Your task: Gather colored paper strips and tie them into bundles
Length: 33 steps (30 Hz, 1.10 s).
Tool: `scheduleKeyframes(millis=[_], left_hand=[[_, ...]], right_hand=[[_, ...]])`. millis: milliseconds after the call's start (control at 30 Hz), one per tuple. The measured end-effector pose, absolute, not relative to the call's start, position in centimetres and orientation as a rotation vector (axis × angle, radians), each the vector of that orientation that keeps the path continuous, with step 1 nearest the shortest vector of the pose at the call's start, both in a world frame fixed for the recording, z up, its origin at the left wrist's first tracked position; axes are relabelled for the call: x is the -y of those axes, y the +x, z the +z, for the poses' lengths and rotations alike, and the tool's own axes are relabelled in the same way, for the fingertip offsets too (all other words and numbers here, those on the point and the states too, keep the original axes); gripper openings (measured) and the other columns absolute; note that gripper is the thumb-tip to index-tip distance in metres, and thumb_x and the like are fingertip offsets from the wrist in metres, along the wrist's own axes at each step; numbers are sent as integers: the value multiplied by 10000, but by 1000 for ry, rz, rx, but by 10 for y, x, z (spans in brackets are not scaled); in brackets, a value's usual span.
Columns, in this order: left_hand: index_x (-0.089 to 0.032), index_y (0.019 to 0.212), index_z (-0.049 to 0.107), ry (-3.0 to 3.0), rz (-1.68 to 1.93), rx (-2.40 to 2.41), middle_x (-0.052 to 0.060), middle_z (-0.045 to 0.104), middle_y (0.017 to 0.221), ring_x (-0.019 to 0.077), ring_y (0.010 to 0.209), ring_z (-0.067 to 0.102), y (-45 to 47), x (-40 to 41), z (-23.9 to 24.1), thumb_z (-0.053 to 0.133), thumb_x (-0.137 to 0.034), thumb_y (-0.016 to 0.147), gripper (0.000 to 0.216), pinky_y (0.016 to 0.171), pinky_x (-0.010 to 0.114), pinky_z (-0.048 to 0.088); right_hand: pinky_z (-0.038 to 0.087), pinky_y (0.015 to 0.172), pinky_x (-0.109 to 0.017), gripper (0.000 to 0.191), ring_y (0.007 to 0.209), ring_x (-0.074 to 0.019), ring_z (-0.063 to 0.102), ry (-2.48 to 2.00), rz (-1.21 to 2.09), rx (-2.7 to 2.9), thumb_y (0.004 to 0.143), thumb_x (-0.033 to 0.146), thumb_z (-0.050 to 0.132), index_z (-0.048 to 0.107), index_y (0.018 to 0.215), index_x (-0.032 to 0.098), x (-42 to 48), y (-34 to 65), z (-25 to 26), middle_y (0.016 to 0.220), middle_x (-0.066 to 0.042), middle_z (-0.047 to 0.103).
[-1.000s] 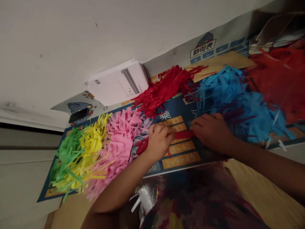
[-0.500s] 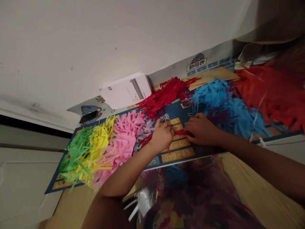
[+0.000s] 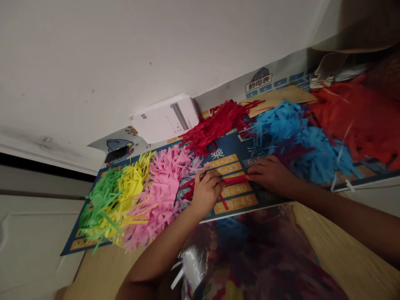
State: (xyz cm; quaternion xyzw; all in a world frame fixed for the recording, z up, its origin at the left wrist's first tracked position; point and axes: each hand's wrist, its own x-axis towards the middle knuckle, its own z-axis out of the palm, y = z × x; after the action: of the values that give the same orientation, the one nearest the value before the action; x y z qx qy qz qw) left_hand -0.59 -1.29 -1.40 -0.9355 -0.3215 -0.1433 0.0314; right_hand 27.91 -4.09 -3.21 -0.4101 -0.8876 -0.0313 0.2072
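Observation:
My left hand point(image 3: 204, 192) is curled over one end of a red paper strip point(image 3: 234, 180) lying on a blue multiplication mat point(image 3: 237, 200). My right hand point(image 3: 271, 175) pinches the strip's other end, fingers pressed flat against the mat. A few more red strips poke out beside and under my left hand. A pile of pink paper strips point(image 3: 162, 187) lies just left of my left hand, and a pile of blue strips point(image 3: 300, 141) sits just behind my right hand.
Piles of green strips point(image 3: 100, 198), yellow strips point(image 3: 131, 187), dark red strips point(image 3: 218, 125) and bright red strips point(image 3: 359, 116) cover the mat. A white box point(image 3: 165, 118) and a black phone point(image 3: 115, 154) lie by the wall. A clear plastic bag point(image 3: 243, 258) sits at the near edge.
My hands moved slightly apart along the red strip; the left hand shifted left and nearer, the right hand a little right. The view barely shifted.

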Motion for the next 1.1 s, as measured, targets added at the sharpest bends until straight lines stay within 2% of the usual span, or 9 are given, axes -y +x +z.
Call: scheduleKeyframes(millis=[100,367,600,900,1000,1100], left_hand=[[-261,950,749,-2953,-493,1155,29,768,941,208,996,638,-10,12,-13,571,-284,982,183,1025,488,349],[-219,877,715,-3040,-529,1430,36,727,905,216,937,608,-5,1,-14,574,-322,964,195,902,430,369],[-207,774,666,-3041,-408,1511,39,699,822,233,877,593,2,-6,-13,593,-290,917,181,862,437,372],[-201,753,656,-2989,-349,1539,45,703,828,232,878,605,5,-6,-14,633,-282,890,161,806,411,373],[-210,865,690,-2927,-419,1337,46,709,891,229,914,599,4,-4,-14,635,-269,906,90,826,410,366],[-247,1018,704,-2835,-476,828,17,716,948,217,951,574,4,0,-12,597,-234,955,124,891,426,345]], right_hand=[[331,809,-383,174,924,-230,608,-1236,141,2330,930,244,623,753,815,236,36,291,-42,950,-42,732],[376,806,-403,298,906,-233,612,-1370,392,2202,960,419,557,766,820,258,35,297,-45,962,-51,707],[372,783,-387,213,904,-242,597,-1506,457,2132,892,377,633,733,756,246,29,292,-46,918,-42,689],[323,768,-354,136,925,-237,581,-1632,507,2193,835,313,681,710,733,227,23,287,-39,917,-38,687],[302,772,-360,56,934,-239,563,-1672,360,2290,823,274,696,716,813,222,24,278,-25,944,-44,694],[273,859,-422,77,1008,-253,531,-1432,60,2468,856,187,672,727,892,226,30,266,-13,995,-51,716]])
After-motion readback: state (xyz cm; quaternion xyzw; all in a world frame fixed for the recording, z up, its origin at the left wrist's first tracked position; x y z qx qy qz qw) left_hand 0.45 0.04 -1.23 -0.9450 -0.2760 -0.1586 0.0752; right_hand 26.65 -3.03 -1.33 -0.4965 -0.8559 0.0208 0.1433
